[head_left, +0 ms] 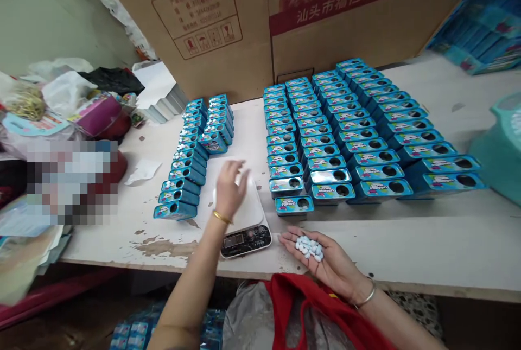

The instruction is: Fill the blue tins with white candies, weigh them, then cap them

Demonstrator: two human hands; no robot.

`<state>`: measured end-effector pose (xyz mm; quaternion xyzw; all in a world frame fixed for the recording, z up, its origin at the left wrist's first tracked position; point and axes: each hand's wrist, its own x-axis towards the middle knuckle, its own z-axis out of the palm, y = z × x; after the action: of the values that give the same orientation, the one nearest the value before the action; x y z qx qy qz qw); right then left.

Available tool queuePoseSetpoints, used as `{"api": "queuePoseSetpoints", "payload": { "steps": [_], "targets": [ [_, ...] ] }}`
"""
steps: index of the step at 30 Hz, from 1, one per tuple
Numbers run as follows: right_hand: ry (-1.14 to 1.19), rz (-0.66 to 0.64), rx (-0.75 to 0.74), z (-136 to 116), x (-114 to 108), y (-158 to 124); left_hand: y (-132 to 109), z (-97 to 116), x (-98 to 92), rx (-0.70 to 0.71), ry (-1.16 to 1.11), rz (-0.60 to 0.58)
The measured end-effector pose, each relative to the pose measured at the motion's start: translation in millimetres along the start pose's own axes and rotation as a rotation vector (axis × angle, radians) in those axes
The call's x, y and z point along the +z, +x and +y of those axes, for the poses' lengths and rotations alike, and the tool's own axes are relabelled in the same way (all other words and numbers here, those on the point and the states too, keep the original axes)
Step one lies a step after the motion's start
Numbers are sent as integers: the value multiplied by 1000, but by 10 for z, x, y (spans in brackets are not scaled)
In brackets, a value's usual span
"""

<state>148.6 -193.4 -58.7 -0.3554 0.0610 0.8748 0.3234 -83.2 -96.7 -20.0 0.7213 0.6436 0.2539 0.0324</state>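
Note:
My left hand (228,186) hovers over the white platform of a small digital scale (247,225), fingers loosely curled and blurred by motion; I cannot tell if it holds anything. My right hand (321,256) lies palm up at the table's front edge, cupping a heap of pale blue and white candy tablets (310,247). Right of the scale stand many rows of blue candy tins (350,133) with round windows. A smaller double row of the same blue tins (191,160) stands to the left of the scale.
Large cardboard cartons (260,19) stand against the back. A teal plastic basket (502,144) sits at the right edge. Bags, wrappers and clutter (77,100) crowd the left end. A red bag (309,306) hangs below the worn white table (427,241).

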Motion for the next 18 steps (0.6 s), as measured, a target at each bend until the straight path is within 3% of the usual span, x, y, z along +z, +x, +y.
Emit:
{"api": "queuePoseSetpoints", "payload": {
  "steps": [2, 3, 6, 9, 14, 17, 18],
  "targets": [
    [13, -8, -33, -43, 58, 39, 220, -392, -44, -256, 227, -186],
    [22, -9, -46, -69, 88, 69, 318, -568, -46, -309, 261, -237],
    [42, -3, -65, -155, 170, 187, 525, -927, 11, -356, 285, -342],
    [52, 10, -98, -217, 207, 310, 598, -1029, 67, -336, 279, -395],
    [47, 9, -112, -226, 161, 411, 506, -794, -49, -293, 240, -344],
    [62, 8, -80, -210, 135, 410, 353, -371, -212, -191, 105, -262],
    [69, 10, -71, -204, 134, 409, 290, -184, -257, -98, -32, -209]
  ]
}}
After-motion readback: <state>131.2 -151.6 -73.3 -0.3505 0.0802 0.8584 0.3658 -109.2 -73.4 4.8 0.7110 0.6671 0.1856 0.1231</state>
